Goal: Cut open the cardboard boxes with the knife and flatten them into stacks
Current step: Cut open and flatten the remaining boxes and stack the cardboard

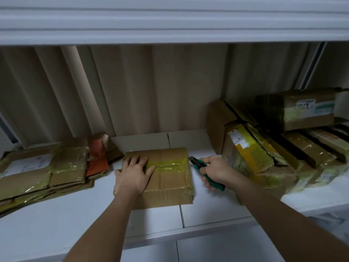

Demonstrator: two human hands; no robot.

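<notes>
Head view. A taped cardboard box (160,176) lies flat on the white tiled surface (56,214), centred in front of the person. A strip of yellowish tape (170,164) runs across its top from left to right.

The left hand (133,175) rests palm-down on the left part of the box lid, fingers straight and spread, fingertips touching the tape strip. It grips nothing.

The right hand (215,172) is just beside the right edge of the box, fingers curled round the green handle of a knife (205,172). The blade end points up and left, toward the right end of the tape strip, close to the box corner; contact cannot be confirmed.

To the left lies a stack of flattened boxes (43,169), with an orange piece (97,159) at its right side. To the right stands a pile of taped, uncut boxes (273,146), well apart from the left stack. A ribbed wall (132,87) stands behind.
</notes>
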